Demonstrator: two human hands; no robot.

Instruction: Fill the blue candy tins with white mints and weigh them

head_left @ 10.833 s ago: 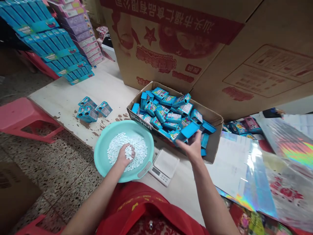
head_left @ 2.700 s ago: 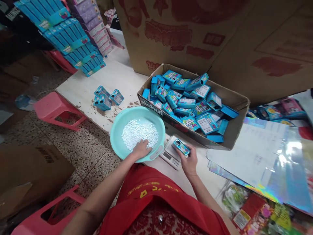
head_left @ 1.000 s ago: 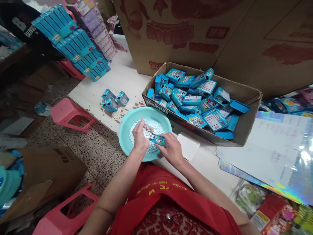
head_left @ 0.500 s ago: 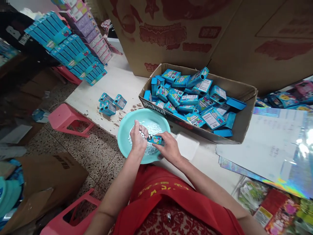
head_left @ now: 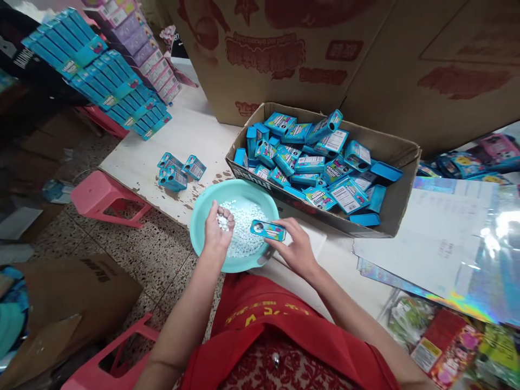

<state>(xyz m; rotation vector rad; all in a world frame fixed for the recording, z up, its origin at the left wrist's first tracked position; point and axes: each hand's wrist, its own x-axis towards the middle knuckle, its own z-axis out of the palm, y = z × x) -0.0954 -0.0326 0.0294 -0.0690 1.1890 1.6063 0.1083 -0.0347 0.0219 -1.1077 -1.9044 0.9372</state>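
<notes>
Over the left part of a turquoise bowl (head_left: 199,244), my left hand (head_left: 218,230) is cupped palm up, fingers curled round several small white candies (head_left: 222,221). More white candies (head_left: 246,233) cover the bowl's bottom. My right hand (head_left: 296,244) grips a small blue box (head_left: 268,230) between thumb and fingers above the bowl's right side. The box lies nearly level, its end with a round hole facing my left hand, with white showing in the hole. Several blue boxes (head_left: 174,177) stand on the table left of the bowl.
A long cardboard box (head_left: 406,189) full of blue boxes lies behind the bowl. Stacked blue packs (head_left: 109,81) stand at the back left. Plastic sheets (head_left: 430,233) cover the right side. A pink stool (head_left: 97,197) is left of the table (head_left: 142,146). A person's dark sleeve shows far left.
My hands have moved apart: the left hand went left with its candies, and the right hand drew the blue box to the right. The box's holed end has turned more into view.
</notes>
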